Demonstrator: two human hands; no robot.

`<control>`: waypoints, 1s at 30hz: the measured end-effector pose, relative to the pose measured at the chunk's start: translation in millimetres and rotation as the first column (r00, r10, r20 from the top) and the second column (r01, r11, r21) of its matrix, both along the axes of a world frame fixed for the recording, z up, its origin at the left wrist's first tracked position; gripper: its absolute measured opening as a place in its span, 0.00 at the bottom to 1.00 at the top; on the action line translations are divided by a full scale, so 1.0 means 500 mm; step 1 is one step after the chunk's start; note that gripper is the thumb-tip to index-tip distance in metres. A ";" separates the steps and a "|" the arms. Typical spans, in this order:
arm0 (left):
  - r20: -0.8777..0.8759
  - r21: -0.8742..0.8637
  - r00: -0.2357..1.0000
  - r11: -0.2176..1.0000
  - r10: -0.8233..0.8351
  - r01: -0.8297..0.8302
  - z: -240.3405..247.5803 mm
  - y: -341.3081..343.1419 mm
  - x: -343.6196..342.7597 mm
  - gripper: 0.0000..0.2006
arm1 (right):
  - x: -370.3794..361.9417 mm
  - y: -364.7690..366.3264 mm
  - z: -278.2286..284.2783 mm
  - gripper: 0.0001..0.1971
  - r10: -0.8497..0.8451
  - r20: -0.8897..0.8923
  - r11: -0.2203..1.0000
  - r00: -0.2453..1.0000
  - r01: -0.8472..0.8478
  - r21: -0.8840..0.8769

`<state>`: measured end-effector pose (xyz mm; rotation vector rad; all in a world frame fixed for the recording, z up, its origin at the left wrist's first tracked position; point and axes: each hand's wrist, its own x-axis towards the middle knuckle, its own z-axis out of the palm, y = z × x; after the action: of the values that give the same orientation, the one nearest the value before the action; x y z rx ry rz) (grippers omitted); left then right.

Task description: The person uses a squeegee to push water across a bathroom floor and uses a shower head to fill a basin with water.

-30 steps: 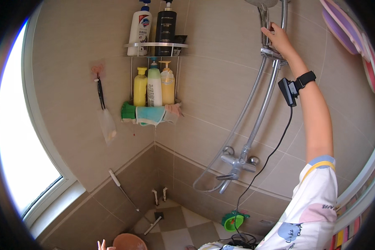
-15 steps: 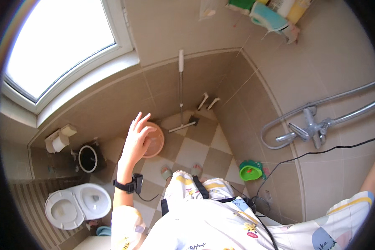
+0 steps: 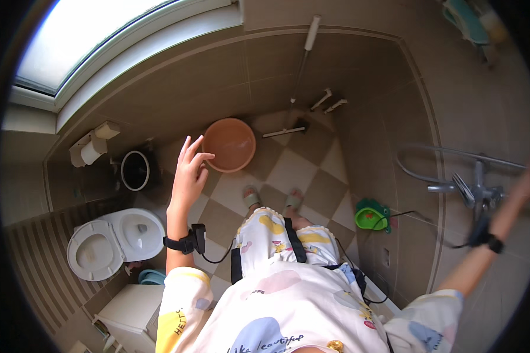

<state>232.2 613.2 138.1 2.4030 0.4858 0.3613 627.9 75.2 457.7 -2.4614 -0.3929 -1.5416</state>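
My left hand (image 3: pixel 188 176) is raised in mid-air with its fingers apart and holds nothing. In the picture it overlaps the near left side of an orange-pink plastic basin (image 3: pixel 231 147) on the floor. Far to the right, my right hand (image 3: pixel 526 183) is blurred at the picture's edge, and its fingers cannot be made out. It is nearest to the chrome shower mixer (image 3: pixel 480 187) on the right wall, whose metal hose (image 3: pixel 447 152) runs toward the hand. Whether it touches the hose or mixer cannot be told.
A toilet (image 3: pixel 141 232) with raised lid and a dark bin (image 3: pixel 135 170) stand left. A squeegee (image 3: pixel 303 65) leans on the far wall beside two white pipes (image 3: pixel 330 103). A green child's urinal (image 3: pixel 371 216) hangs low on the right wall. My sandalled feet (image 3: pixel 253 197) stand on checkered tiles.
The view has tilted down and shifted. My right forearm, with its wrist strap, has come into view beside the mixer. My left hand stays raised, fingers apart, now lower left of the basin.
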 end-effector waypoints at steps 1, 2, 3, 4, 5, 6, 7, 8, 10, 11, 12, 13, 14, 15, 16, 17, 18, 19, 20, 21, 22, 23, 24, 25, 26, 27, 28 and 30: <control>-0.019 -0.037 1.000 0.999 0.009 -0.009 -0.003 -0.005 0.004 0.19 | 0.038 0.009 -0.148 0.18 0.052 -0.243 0.990 0.969 -0.019 0.137; -0.018 -0.035 1.000 0.999 0.003 -0.003 -0.010 -0.006 0.009 0.19 | 0.113 -0.030 -0.323 0.19 0.193 -0.453 0.923 0.870 -0.004 0.386; -0.050 -0.035 0.998 0.999 0.023 -0.025 -0.013 -0.004 -0.008 0.18 | 0.064 0.115 -0.472 0.21 0.350 -0.590 0.885 0.728 -0.050 0.464; -0.070 -0.040 0.997 0.998 0.039 -0.042 -0.014 -0.003 -0.026 0.18 | 0.001 0.234 -0.566 0.25 0.348 -0.774 0.913 0.528 -0.004 0.408; -0.081 -0.028 0.996 0.999 0.027 -0.029 -0.027 -0.002 -0.028 0.18 | -0.041 0.301 -0.625 0.27 0.428 -0.813 0.890 0.396 -0.029 0.455; -0.084 -0.125 0.996 0.991 0.036 -0.046 -0.038 -0.005 -0.028 0.18 | -0.062 0.337 -0.697 0.28 0.459 -0.861 0.880 0.220 0.025 0.475; -0.106 -0.100 0.994 0.994 0.040 -0.051 -0.046 -0.006 -0.032 0.17 | -0.072 0.363 -0.781 0.29 0.417 -0.899 0.904 0.136 0.041 0.425; -0.131 -0.074 0.990 0.995 0.050 -0.060 -0.062 -0.004 -0.040 0.16 | -0.082 0.401 -0.841 0.30 0.377 -0.925 0.926 0.044 0.016 0.378; -0.197 -0.105 0.979 0.992 0.046 -0.068 -0.080 -0.001 -0.050 0.16 | -0.072 0.472 -0.917 0.31 0.466 -0.885 0.884 -0.013 0.039 0.465; -0.241 -0.108 0.969 0.991 0.049 -0.077 -0.090 0.001 -0.057 0.15 | -0.059 0.518 -0.932 0.31 0.532 -0.847 0.847 -0.009 0.014 0.532; -0.257 -0.110 0.966 0.991 0.040 -0.070 -0.108 0.005 -0.068 0.15 | -0.047 0.560 -0.939 0.32 0.591 -0.807 0.807 -0.007 -0.005 0.591; -0.302 -0.110 0.952 0.990 0.052 -0.089 -0.122 0.008 -0.083 0.15 | -0.027 0.606 -0.927 0.32 0.621 -0.784 0.784 0.017 -0.012 0.621; -0.354 -0.107 0.933 0.988 0.067 -0.111 -0.129 0.012 -0.102 0.15 | -0.003 0.653 -0.908 0.32 0.651 -0.759 0.759 0.034 -0.017 0.651; -0.357 -0.143 0.931 0.982 0.069 -0.128 -0.133 0.012 -0.105 0.15 | 0.036 0.676 -0.896 0.34 0.645 -0.760 0.763 0.084 -0.014 0.646; -0.384 -0.150 0.921 0.981 0.058 -0.124 -0.141 0.013 -0.119 0.15 | 0.071 0.702 -0.884 0.36 0.641 -0.752 0.764 0.152 -0.029 0.645; -0.405 -0.130 0.912 0.984 0.058 -0.120 -0.145 0.018 -0.131 0.15 | 0.098 0.732 -0.868 0.37 0.637 -0.745 0.763 0.196 -0.022 0.646; -0.421 -0.110 0.905 0.987 0.059 -0.116 -0.152 0.023 -0.137 0.15 | 0.124 0.760 -0.858 0.38 0.632 -0.735 0.761 0.244 -0.020 0.648; -0.428 -0.117 0.902 0.986 0.055 -0.115 -0.159 0.022 -0.131 0.15 | 0.163 0.772 -0.851 0.40 0.624 -0.738 0.767 0.254 -0.018 0.642; -0.452 -0.125 0.890 0.984 0.057 -0.126 -0.162 0.023 -0.138 0.15 | 0.188 0.778 -0.850 0.43 0.620 -0.739 0.768 0.264 -0.010 0.641; -0.480 -0.135 0.875 0.981 0.059 -0.140 -0.167 0.023 -0.148 0.15 | 0.204 0.783 -0.844 0.44 0.593 -0.778 0.797 0.207 -0.016 0.604; -0.491 -0.137 0.870 0.981 0.053 -0.137 -0.175 0.026 -0.156 0.15 | 0.212 0.788 -0.841 0.45 0.565 -0.811 0.822 0.153 -0.024 0.568; -0.500 -0.143 0.865 0.980 0.046 -0.135 -0.187 0.027 -0.160 0.15 | 0.207 0.798 -0.854 0.39 0.581 -0.783 0.808 0.221 -0.044 0.587; -0.505 -0.151 0.862 0.980 0.035 -0.129 -0.192 0.027 -0.164 0.15 | 0.215 0.801 -0.873 0.39 0.573 -0.789 0.813 0.221 -0.032 0.581; -0.511 -0.158 0.859 0.980 0.022 -0.119 -0.195 0.028 -0.172 0.15 | 0.227 0.806 -0.888 0.25 0.583 -0.749 0.806 0.314 -0.111 0.581; -0.508 -0.165 0.861 0.979 0.020 -0.120 -0.203 0.030 -0.176 0.15 | 0.234 0.814 -0.898 0.14 0.599 -0.692 0.795 0.403 -0.198 0.573; -0.504 -0.174 0.863 0.978 0.016 -0.119 -0.209 0.029 -0.176 0.16 | 0.236 0.813 -0.909 0.14 0.594 -0.693 0.798 0.409 -0.194 0.570; -0.500 -0.178 0.866 0.978 0.006 -0.110 -0.214 0.027 -0.176 0.16 | 0.238 0.811 -0.918 0.14 0.575 -0.693 0.813 0.435 -0.206 0.545; -0.513 -0.178 0.858 0.973 0.034 -0.145 -0.205 0.021 -0.186 0.16 | 0.210 0.812 -0.931 0.14 0.554 -0.700 0.828 0.451 -0.206 0.522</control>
<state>139.4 623.5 35.6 2.2533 0.8284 -0.2924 732.9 481.2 -7.6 -2.2299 -0.3892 -0.1040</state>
